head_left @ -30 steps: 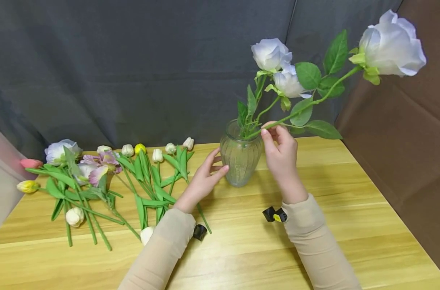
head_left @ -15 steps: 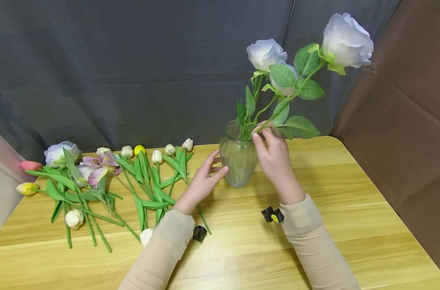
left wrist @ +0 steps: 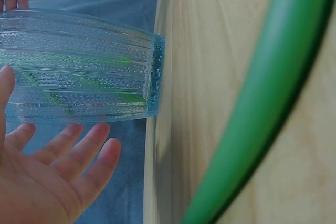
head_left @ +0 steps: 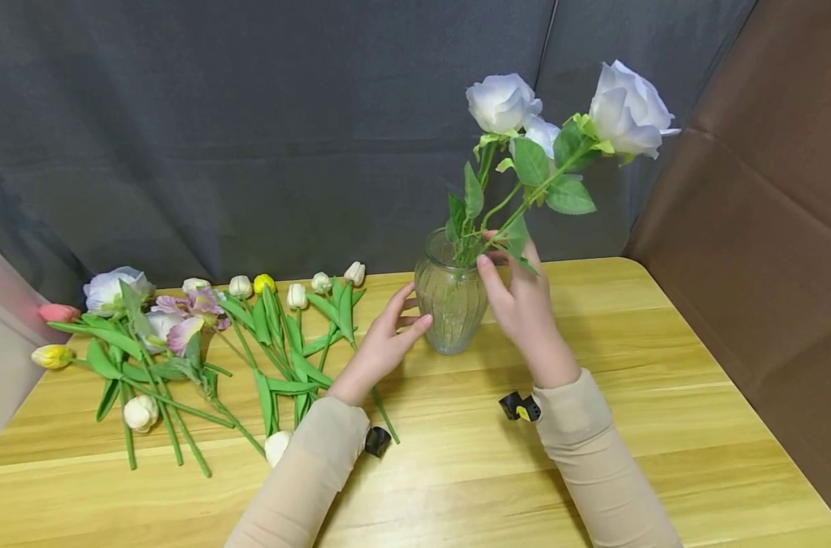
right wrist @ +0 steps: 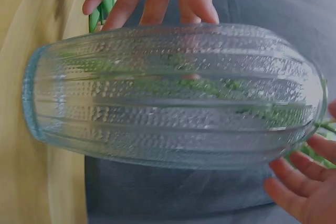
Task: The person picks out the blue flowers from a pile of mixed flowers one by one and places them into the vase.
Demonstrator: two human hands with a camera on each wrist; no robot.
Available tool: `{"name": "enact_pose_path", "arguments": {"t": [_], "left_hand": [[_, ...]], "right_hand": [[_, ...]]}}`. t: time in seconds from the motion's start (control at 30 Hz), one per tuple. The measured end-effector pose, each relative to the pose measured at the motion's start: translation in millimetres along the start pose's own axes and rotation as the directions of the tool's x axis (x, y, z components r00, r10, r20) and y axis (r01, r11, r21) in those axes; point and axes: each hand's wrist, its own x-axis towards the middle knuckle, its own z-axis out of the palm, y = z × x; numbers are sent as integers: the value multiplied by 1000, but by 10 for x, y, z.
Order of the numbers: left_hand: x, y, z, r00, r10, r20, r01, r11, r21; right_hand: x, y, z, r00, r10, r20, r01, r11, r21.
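Note:
A ribbed clear glass vase [head_left: 450, 308] stands upright on the wooden table. My left hand [head_left: 384, 342] rests along its left side with fingers extended, as the left wrist view of the vase [left wrist: 79, 66] also shows. At the rim, my right hand [head_left: 525, 312] pinches the stem of a white rose [head_left: 631, 110], which leans right over the vase mouth. Two more white roses are in the vase: one bloom [head_left: 503, 103] stands higher at the left, the other [head_left: 542, 135] is partly behind leaves. Green stems show through the glass [right wrist: 173, 93] in the right wrist view.
Left of the vase lie several white tulips [head_left: 297, 295], a yellow tulip [head_left: 52, 355], a pink tulip [head_left: 59, 310], a purple-pink flower [head_left: 189, 304] and a large pale bloom [head_left: 117, 289]. A tulip stem [head_left: 386, 415] runs near the left wrist. A dark curtain [head_left: 285, 137] hangs behind.
The right-hand rose has swung left and its bloom has dropped lower, its stem now steeper at the vase mouth. My right hand has shifted left to the rim; my left hand stays put.

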Motion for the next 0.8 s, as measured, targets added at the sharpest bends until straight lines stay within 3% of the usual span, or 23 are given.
{"name": "enact_pose_path", "arguments": {"t": [0.13,0.27,0.53,0.67,0.8], "left_hand": [[-2,-10,3,1000,18,-7,-18,1000,4],[-10,2,7,1000,20,-10,-20,1000,15],[-11,2,7,1000,13,-13,-12,999,30],[-11,3,7,1000,8,-13,-8,1000,30],[-10,2,12,1000,5,-9,-5,1000,29]], "right_hand": [[10,101,-17,999,-34,12,33,996,85],[9,205,-53,990,-64,126,47,990,136],[-2,33,-167,935,38,354,-95,985,146],[-4,112,-135,909,69,411,-153,973,174],[-34,321,-83,902,90,421,-201,953,227]]}}
